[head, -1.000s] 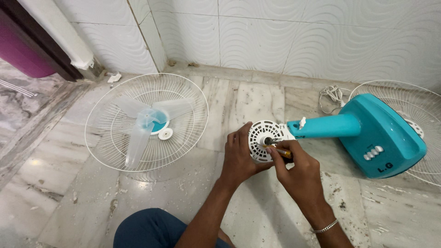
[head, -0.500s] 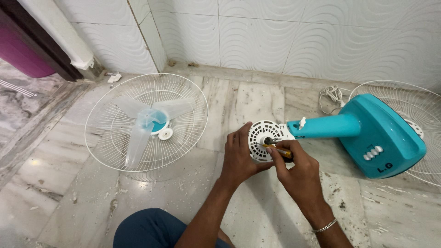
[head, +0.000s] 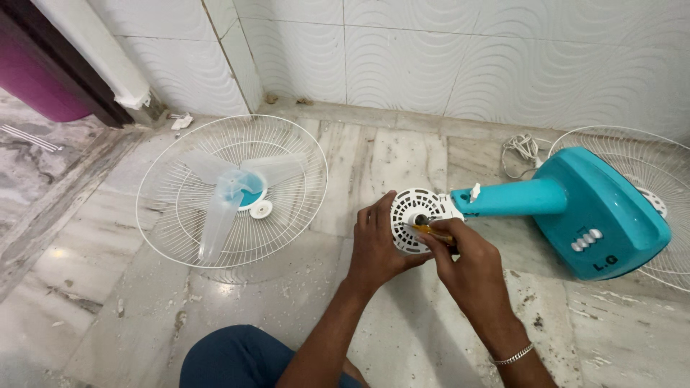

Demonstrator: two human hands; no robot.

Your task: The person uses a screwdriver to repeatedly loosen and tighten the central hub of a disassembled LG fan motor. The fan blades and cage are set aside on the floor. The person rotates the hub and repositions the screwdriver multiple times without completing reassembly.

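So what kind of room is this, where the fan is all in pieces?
Probably a room in a home, with the floor used as a work spot. There's a marble-look floor, white wavy wall tiles, and a doorway edge at the left. The person's hands hold the fan's motor head down on the floor.

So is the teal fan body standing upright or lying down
Lying down. The teal fan body rests sideways on the marble floor, its white motor housing facing the person.
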